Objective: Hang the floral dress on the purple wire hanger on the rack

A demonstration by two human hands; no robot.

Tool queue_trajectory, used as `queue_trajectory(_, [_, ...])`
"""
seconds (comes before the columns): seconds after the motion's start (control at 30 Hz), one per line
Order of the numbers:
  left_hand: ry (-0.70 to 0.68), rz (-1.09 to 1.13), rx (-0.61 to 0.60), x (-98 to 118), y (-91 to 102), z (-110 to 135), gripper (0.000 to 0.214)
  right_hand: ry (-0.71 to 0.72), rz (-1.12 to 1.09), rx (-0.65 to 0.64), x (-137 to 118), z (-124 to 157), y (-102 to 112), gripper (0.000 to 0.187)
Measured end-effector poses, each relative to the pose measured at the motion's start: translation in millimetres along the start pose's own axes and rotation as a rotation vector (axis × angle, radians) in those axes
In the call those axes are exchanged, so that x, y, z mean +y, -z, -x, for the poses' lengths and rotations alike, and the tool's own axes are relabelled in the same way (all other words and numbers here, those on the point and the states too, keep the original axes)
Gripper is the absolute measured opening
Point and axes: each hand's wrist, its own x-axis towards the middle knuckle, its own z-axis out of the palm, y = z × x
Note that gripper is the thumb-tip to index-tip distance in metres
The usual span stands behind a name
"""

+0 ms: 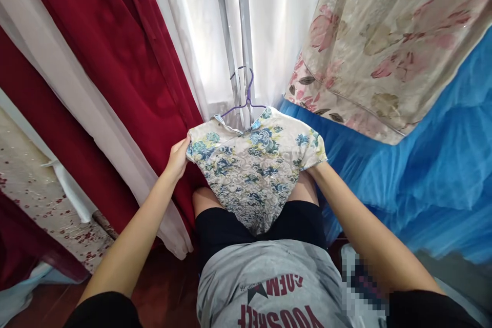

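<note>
A short-sleeved, cream floral dress (255, 171) with blue and green flowers hangs on a purple hanger (248, 102) in front of my legs. At its left sleeve edge, my left hand (179, 158) pinches the cloth, thumb on top. My right hand (315, 170) reaches up into the right sleeve opening; its fingers are hidden by the fabric. The collar is spread over the hanger's arms. Below, the dress narrows between my thighs, and its hem cannot be made out.
Dark red cloth (126, 61) and pale drapes hang close on the left. White curtain (200, 25) with grey strips hangs behind the hanger. To the right are a beige garment with pink flowers (369, 56) and blue tulle (388, 179). Dark reddish floor (169, 287) shows below.
</note>
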Motion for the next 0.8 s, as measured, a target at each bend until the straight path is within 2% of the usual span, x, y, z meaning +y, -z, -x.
queue_trajectory(0.07, [0.006, 0.087, 0.053, 0.3, -4.2, 12.0, 0.035, -0.094, -0.17, 0.083, -3.9, 1.0, 20.0, 0.07])
queue_trajectory(0.1, [0.011, 0.137, 0.083, 2.5, -8.1, 17.7, 0.033, -0.121, -0.22, 0.105, -10.2, 3.2, 28.6, 0.067])
queue_trajectory(0.2, [-0.009, 0.242, 0.105, 18.8, -22.4, 29.8, 0.025, -0.142, -0.201, 0.012, -44.2, 10.1, 41.4, 0.039])
queue_trajectory(0.3, [-0.078, 0.219, 0.017, 46.5, -33.2, 31.8, 0.026, -0.239, -0.269, -0.08, -83.4, 7.0, 40.1, 0.021])
queue_trajectory(0.4, [-0.155, 0.048, -0.136, 73.9, -39.6, 28.5, 0.04, -0.265, -0.393, 0.059, -107.1, -2.0, 39.3, 0.014])
queue_trajectory(0.47, [-0.274, -0.167, -0.185, 85.9, -44.9, 28.5, 0.053, -0.25, -0.444, 0.172, -113.5, 0.7, 40.9, 0.012])
queue_trajectory(0.53, [-0.477, -0.458, -0.155, 91.1, -52.9, 32.5, 0.074, -0.207, -0.437, 0.262, -117.7, 17.7, 42.0, 0.016])
queue_trajectory(0.63, [-0.78, -0.866, -0.158, 86.7, -68.1, 43.9, 0.094, -0.095, -0.288, 0.313, -127.4, 67.4, 40.5, 0.018])
queue_trajectory(0.7, [-0.881, -0.987, -0.266, 76.4, -76.7, 51.9, 0.094, -0.046, -0.143, 0.267, -135.5, 105.4, 39.5, 0.014])
queue_trajectory(0.8, [-0.963, -0.998, -0.414, 51.6, -80.9, 60.5, 0.1, 0.021, 0.026, 0.081, -145.4, 147.1, 42.3, 0.013])
